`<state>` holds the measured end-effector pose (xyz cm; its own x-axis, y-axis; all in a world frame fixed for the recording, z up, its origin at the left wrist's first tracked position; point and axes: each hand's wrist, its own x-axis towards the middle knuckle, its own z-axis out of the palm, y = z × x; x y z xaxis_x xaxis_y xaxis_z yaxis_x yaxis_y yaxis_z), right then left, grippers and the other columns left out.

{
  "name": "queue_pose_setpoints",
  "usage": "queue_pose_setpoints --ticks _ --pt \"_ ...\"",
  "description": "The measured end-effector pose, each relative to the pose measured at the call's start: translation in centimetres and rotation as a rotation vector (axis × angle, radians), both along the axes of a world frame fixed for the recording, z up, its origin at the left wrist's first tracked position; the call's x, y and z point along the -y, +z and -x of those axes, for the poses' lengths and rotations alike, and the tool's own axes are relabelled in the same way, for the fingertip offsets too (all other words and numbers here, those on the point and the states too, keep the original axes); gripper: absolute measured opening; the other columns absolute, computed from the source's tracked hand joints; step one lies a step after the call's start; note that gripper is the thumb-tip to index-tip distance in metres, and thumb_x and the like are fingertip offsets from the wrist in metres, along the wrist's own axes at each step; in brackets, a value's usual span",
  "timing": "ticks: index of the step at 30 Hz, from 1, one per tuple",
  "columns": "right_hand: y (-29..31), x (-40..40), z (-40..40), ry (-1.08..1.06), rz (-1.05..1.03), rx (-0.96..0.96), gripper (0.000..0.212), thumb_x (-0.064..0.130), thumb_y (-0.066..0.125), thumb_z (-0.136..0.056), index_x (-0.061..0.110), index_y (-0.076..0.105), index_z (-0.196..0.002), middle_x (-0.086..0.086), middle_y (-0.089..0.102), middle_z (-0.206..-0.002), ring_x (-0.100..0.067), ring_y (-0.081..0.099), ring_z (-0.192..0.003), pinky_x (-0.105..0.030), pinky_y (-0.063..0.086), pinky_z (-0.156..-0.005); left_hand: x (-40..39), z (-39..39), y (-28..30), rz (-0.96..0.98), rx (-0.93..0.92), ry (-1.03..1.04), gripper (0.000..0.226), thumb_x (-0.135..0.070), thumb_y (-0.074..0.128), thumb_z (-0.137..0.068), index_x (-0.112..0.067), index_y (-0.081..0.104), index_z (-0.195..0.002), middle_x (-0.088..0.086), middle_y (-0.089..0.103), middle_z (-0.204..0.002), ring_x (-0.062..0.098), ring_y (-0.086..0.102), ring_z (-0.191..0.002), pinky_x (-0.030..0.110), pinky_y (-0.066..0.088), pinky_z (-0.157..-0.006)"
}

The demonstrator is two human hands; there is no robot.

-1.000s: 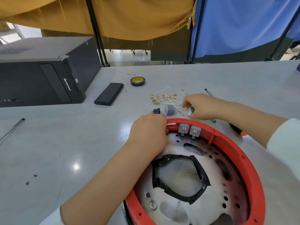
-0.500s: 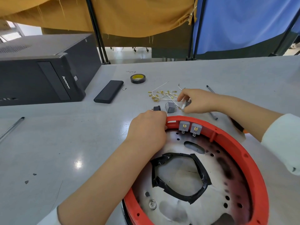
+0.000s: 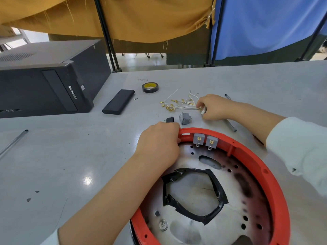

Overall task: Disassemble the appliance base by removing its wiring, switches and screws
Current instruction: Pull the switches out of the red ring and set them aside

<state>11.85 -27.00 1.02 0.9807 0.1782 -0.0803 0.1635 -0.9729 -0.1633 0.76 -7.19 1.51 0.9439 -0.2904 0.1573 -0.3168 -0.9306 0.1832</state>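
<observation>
The round appliance base [image 3: 254, 163] has a red rim and a scorched metal plate with a torn black gasket [image 3: 192, 193]. Two grey switches [image 3: 205, 141] sit in its far rim. My left hand [image 3: 159, 145] grips the rim's far-left edge. My right hand [image 3: 212, 106] rests on the table beyond the base, fingers pinched on a small white piece at the end of the white wires with brass terminals [image 3: 178, 104]. A loose grey switch [image 3: 184, 118] and a small black switch [image 3: 169, 119] lie between my hands.
A black computer tower [image 3: 49, 82] lies at the left. A flat black case [image 3: 118, 101], a tape roll [image 3: 150, 87] and a tiny screw [image 3: 135, 98] are further back. A thin rod [image 3: 230, 124] lies under my right hand, another rod [image 3: 12, 144] at far left.
My right hand moved away from the base rim toward the pile of wires and settled there. My left hand kept its hold on the rim.
</observation>
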Motion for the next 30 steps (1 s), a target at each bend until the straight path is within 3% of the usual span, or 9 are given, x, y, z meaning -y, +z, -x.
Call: queue_pose_setpoints --ticks 5,12,15,18,20,22,25,30 --pt "0.2 -0.1 0.6 0.070 -0.119 -0.053 0.051 0.008 0.065 -0.079 0.017 0.050 -0.127 -0.001 0.057 -0.110 -0.013 0.052 -0.086 -0.025 0.041 -0.072 0.1 -0.3 -0.1 -0.001 0.003 0.004 0.014 -0.025 0.049 -0.092 -0.021 0.042 -0.080 0.000 0.049 -0.078 0.025 0.043 -0.071 0.028 0.022 -0.048" --pt "-0.2 -1.5 0.9 0.069 -0.115 -0.062 0.050 0.001 0.055 -0.082 0.013 0.048 -0.130 -0.009 0.055 -0.122 -0.023 0.053 -0.109 -0.029 0.045 -0.087 0.0 -0.5 -0.1 0.018 -0.002 0.016 0.012 -0.024 0.049 -0.092 -0.022 0.044 -0.081 0.003 0.057 -0.087 0.025 0.044 -0.073 0.029 0.024 -0.050" --pt "0.6 -1.2 2.0 0.047 -0.133 0.055 0.051 0.006 0.058 -0.083 0.015 0.046 -0.132 -0.006 0.055 -0.124 -0.021 0.053 -0.108 -0.023 0.040 -0.082 0.0 -1.0 -0.1 0.048 -0.004 0.075 0.011 -0.021 0.049 -0.091 -0.022 0.043 -0.082 0.002 0.052 -0.084 0.025 0.043 -0.074 0.030 0.029 -0.057" --pt "2.3 -1.3 4.2 -0.033 -0.447 0.138 0.033 0.017 0.055 -0.089 0.020 0.053 -0.121 0.003 0.063 -0.104 -0.012 0.059 -0.087 -0.019 0.040 -0.065 0.0 -1.2 0.0 0.051 0.000 0.130 0.013 -0.013 0.048 -0.089 -0.021 0.042 -0.081 -0.001 0.043 -0.077 0.025 0.043 -0.071 0.029 0.025 -0.051" --pt "3.1 -1.9 6.3 -0.042 -0.600 0.060 0.017 0.029 0.050 -0.094 0.023 0.059 -0.107 0.004 0.067 -0.097 -0.013 0.064 -0.085 -0.019 0.046 -0.067 0.1 -1.1 0.0 0.047 -0.003 0.141 0.013 -0.012 0.047 -0.088 -0.021 0.041 -0.082 -0.001 0.042 -0.076 0.025 0.043 -0.071 0.029 0.025 -0.051" --pt "2.7 -2.7 8.7 -0.010 -0.509 0.006 0.024 0.035 0.044 -0.096 0.020 0.061 -0.105 0.001 0.066 -0.103 -0.017 0.061 -0.094 -0.028 0.045 -0.077 0.1 -0.8 0.2 0.041 -0.006 0.145 0.013 -0.012 0.046 -0.088 -0.023 0.040 -0.084 0.000 0.043 -0.078 0.024 0.043 -0.072 0.029 0.027 -0.054" --pt "1.1 -3.7 11.0 0.088 -0.163 0.183 0.032 0.038 0.035 -0.097 0.018 0.057 -0.109 0.000 0.060 -0.109 -0.021 0.054 -0.103 -0.036 0.044 -0.084 0.1 -0.4 0.4 0.044 -0.022 0.181 0.012 -0.012 0.045 -0.089 -0.023 0.049 -0.093 0.003 0.051 -0.086 0.024 0.043 -0.074 0.029 0.032 -0.061" --pt "1.2 -3.5 11.3 0.190 -0.196 0.142 0.033 0.029 0.038 -0.097 0.018 0.054 -0.124 0.001 0.048 -0.119 -0.016 0.041 -0.115 -0.029 0.035 -0.093 -0.2 0.7 0.2 0.069 -0.058 0.169 0.027 -0.022 0.046 -0.090 -0.023 0.048 -0.117 0.006 0.062 -0.104 0.029 0.055 -0.089 0.030 0.035 -0.065"
